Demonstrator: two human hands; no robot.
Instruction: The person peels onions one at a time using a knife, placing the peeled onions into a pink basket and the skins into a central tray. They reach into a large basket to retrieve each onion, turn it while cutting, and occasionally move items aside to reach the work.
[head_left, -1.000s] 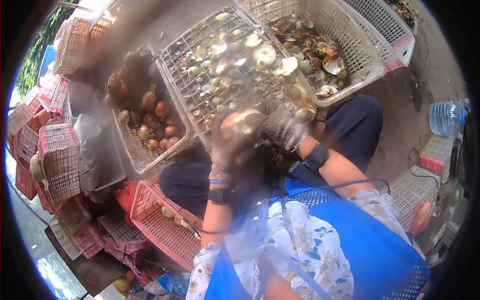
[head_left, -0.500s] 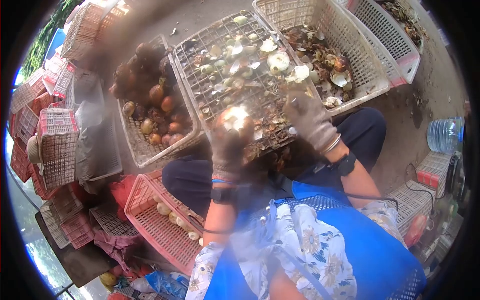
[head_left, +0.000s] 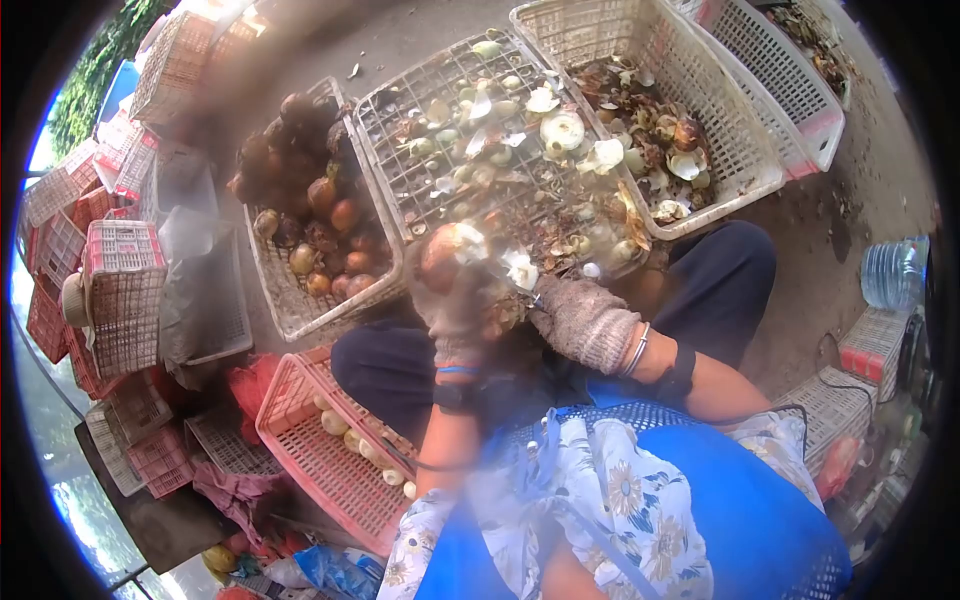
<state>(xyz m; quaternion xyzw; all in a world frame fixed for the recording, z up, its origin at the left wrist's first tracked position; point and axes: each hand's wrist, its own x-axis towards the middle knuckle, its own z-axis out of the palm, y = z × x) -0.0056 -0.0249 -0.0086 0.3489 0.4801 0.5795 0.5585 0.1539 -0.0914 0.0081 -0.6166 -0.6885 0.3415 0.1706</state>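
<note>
My gloved left hand is closed round a brown-skinned onion with a pale cut patch, over the near left corner of the wire rack. My gloved right hand is closed on a small knife, its tip beside a white onion piece. Peelings and several onion scraps lie on the rack, with a whitish onion toward its right side. Unpeeled onions fill part of the crate to the left. Blur partly hides my left fingers.
A crate of peels stands at the right, with more crates behind it. The pink crate by my left knee holds several pale onions. Stacked crates are at the far left, and a water bottle at the right.
My right hand has moved left and down, close to the onion in my left hand. The onion's pale patch now faces more to the right, and the knife has come into view.
</note>
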